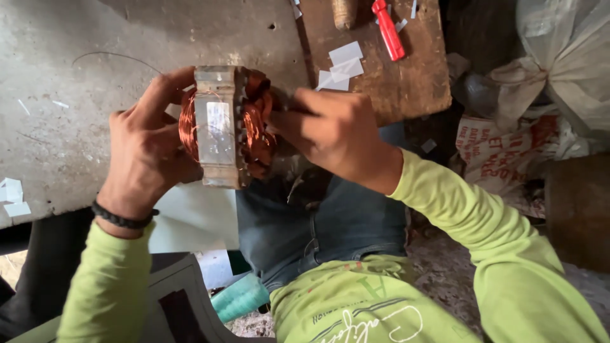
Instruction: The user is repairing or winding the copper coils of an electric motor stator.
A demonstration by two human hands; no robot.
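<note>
A motor stator, a stack of grey metal plates wound with copper wire coils, is held above my lap. My left hand grips it from the left, thumb on top and fingers behind. My right hand is at its right side, fingers pinched into the copper windings. Whether a small tool or slip sits in those fingers is hidden. Both arms wear light green sleeves, and a black band circles my left wrist.
A grey concrete slab lies to the left with white paper scraps. A wooden board behind carries white slips and a red-handled tool. Sacks and bags pile at right. A teal spool lies by my leg.
</note>
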